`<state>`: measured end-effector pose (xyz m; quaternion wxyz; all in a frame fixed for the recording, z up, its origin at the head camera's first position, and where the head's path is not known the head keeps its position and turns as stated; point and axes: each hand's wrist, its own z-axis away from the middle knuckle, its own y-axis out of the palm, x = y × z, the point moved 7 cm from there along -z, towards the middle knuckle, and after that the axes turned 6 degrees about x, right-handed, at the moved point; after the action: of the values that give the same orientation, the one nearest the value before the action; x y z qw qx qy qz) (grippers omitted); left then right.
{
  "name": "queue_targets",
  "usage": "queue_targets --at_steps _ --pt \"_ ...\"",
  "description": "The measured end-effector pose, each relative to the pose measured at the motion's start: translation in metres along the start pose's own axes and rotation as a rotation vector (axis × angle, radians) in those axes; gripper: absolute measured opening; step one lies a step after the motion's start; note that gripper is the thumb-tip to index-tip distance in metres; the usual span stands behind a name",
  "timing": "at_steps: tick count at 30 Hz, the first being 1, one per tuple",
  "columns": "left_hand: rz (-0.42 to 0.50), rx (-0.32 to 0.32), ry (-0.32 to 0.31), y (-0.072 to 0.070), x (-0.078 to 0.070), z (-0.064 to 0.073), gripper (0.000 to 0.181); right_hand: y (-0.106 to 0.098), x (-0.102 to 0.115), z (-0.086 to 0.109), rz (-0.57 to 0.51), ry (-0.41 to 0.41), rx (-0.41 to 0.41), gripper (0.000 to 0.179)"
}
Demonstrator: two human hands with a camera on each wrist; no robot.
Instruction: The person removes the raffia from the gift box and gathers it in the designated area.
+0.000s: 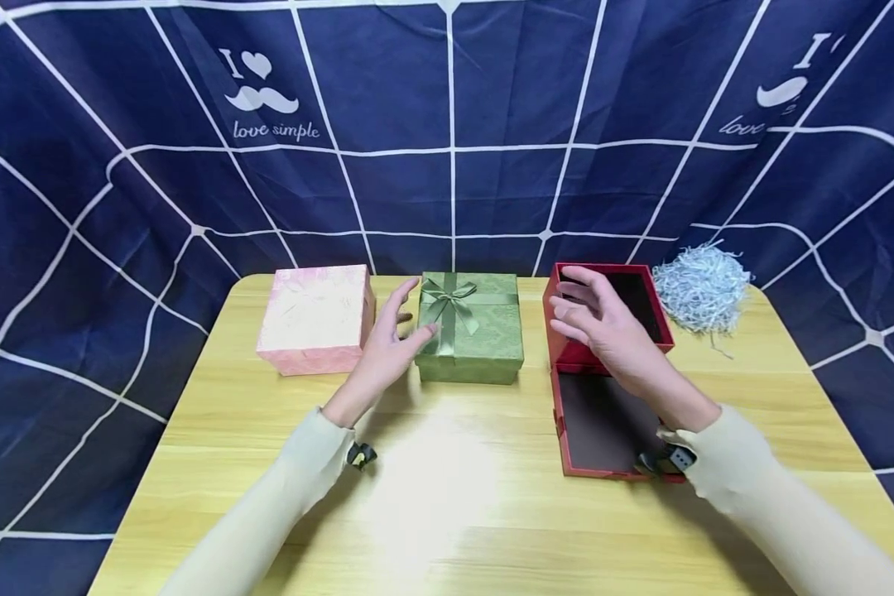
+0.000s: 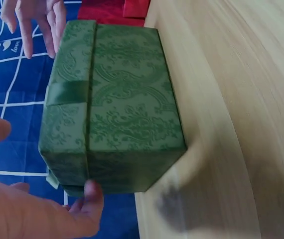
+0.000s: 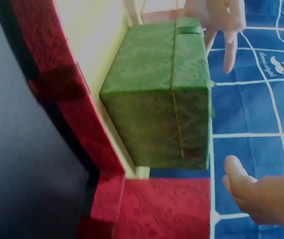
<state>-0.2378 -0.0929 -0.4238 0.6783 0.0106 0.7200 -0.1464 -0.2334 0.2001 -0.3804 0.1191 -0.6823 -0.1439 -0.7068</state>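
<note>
Left hand (image 1: 382,349) and right hand (image 1: 612,333) both loosely spread, green gift box (image 1: 492,335) between them, nearer left, bench (image 1: 216,430) presumably bearing its weight since neither hand grips it.

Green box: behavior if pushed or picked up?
The green box looks stiff: flat walls, crisp edges. Its squat, flat-sided shape would probably slide, not roll. Lifted by the lid, it might come apart: a seam shows along the lid's edge.
</note>
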Motion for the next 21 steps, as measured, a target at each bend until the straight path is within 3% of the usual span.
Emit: queue_targets --at_steps 6,15,21 --pt "0.018 0.024 -0.081 -0.002 0.013 -0.004 0.088 0.015 -0.014 -0.006 0.011 0.061 0.058 0.071" --pt "0.051 0.080 -0.103 -0.004 0.026 -0.017 0.093 0.034 -0.036 -0.019 -0.018 0.113 0.052 0.079" --pt "0.055 0.130 -0.108 0.000 0.028 -0.023 0.090 0.036 -0.046 -0.028 -0.078 0.143 0.043 0.086"
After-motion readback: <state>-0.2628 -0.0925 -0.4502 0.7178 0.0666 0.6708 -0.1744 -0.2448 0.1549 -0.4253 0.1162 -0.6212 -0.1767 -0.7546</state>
